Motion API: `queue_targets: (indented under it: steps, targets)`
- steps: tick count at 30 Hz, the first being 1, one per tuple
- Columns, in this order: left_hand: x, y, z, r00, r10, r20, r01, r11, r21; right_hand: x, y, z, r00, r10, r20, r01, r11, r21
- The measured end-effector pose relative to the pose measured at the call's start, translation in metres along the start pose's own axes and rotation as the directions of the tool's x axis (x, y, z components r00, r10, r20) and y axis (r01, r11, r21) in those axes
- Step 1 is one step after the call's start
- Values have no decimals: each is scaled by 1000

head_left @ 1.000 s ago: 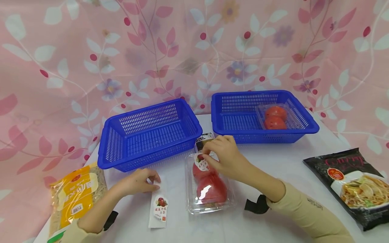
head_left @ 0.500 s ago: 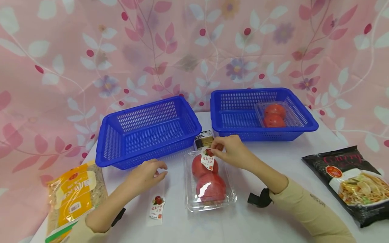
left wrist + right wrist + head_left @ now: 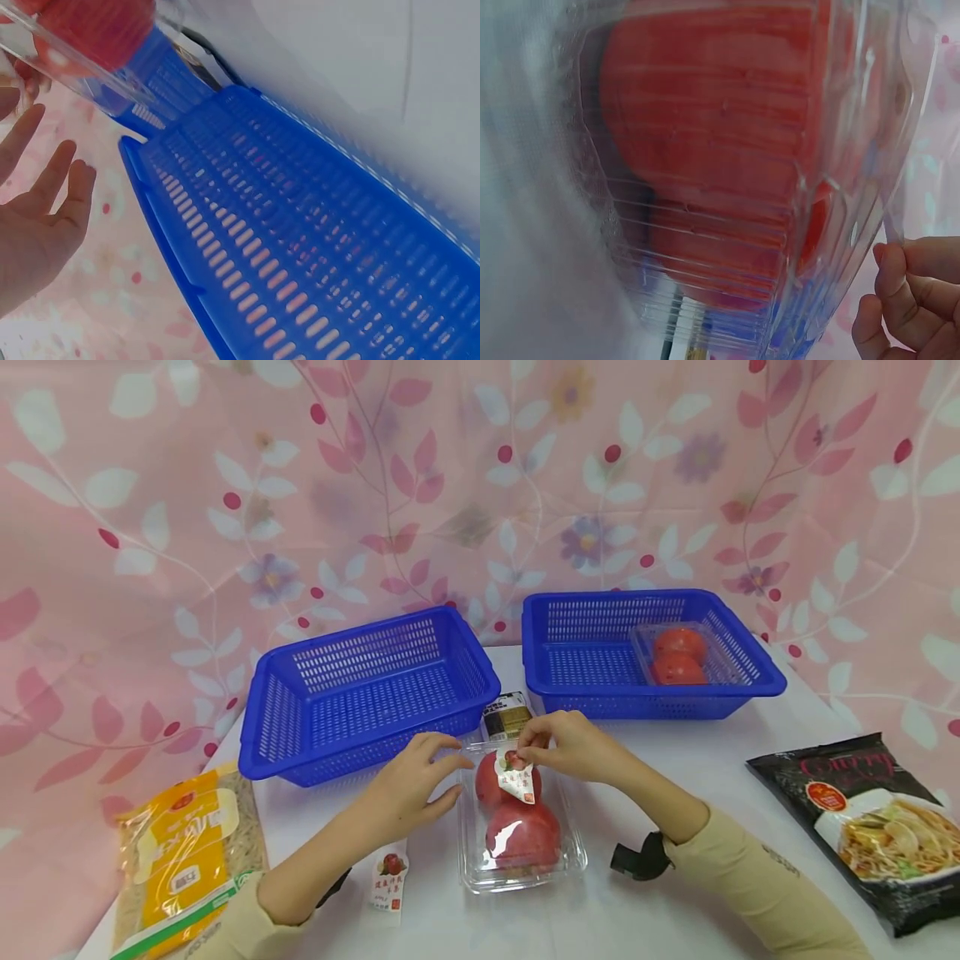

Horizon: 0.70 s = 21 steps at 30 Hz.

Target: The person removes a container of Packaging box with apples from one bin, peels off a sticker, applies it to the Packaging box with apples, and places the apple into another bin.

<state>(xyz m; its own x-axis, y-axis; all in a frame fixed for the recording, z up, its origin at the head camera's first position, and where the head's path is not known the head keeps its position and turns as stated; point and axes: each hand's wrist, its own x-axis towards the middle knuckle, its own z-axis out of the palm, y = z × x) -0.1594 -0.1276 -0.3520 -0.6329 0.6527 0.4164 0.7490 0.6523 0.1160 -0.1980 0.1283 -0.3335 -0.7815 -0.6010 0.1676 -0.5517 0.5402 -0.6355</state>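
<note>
A clear plastic clamshell box (image 3: 471, 860) with two red apples (image 3: 523, 835) inside stands on the white table in front of me. My right hand (image 3: 573, 745) pinches the top corner of a white sticker (image 3: 516, 781) printed with red fruit, held over the upper part of the lid. My left hand (image 3: 420, 781) is at the box's left edge, thumb and fingers spread and holding nothing. In the left wrist view that hand's fingers (image 3: 56, 176) point toward the box. Below my left forearm lies a backing strip with a second fruit sticker (image 3: 390, 881).
Two blue plastic baskets stand at the back. The right basket (image 3: 652, 703) holds another clear box of red fruit (image 3: 678, 656); the left basket (image 3: 367, 693) is beside it. A small labelled pack (image 3: 506, 714) sits between them. A yellow bag (image 3: 183, 852) and a black noodle packet (image 3: 862, 827) flank the table.
My left hand has left the backing strip and moved right and up to the box's left edge. My right hand keeps pinching the sticker, which now hangs flatter over the lid.
</note>
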Motion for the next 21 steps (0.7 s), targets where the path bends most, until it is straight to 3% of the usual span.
queue_targets:
  steps: [4,8,21]
  targets:
    - [1,7,3,994,92,-50,-92,996,-4,-2,-2,1,1000,10,24,-10,1000,19]
    - [3,11,3,986,144,-78,-144,990,13,-4,-3,4,999,13,31,-13,1000,15]
    - [3,18,9,970,244,-16,-244,969,26,-6,-4,12,1000,2,6,-2,998,-57]
